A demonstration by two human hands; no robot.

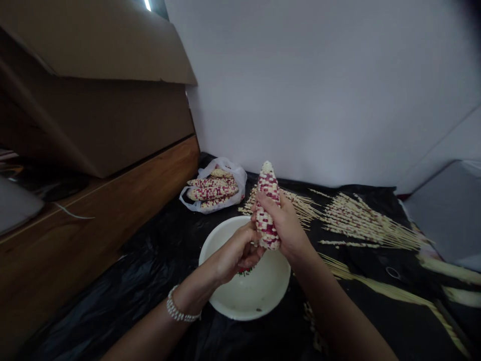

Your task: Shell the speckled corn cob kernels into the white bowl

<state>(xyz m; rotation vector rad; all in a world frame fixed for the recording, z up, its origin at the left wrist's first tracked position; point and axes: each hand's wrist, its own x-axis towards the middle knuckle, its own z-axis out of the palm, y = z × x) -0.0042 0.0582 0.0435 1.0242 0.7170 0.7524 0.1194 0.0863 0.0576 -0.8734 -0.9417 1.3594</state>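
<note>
Head view: black plastic sheeting (150, 271) is spread beside a pale wall (319, 90); most of the left hand's (244, 250) fingertips are hidden, perhaps pressed to the cob's base. Above a white bowl (259, 296), the purple-and-cream corn cob (267, 210) is held upright, wrapped by the right hand's (283, 220) fingers.

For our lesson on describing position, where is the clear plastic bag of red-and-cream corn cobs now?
In the head view, the clear plastic bag of corn cobs lies left of centre on the black plastic sheet, just beyond the white round bowl.
</note>
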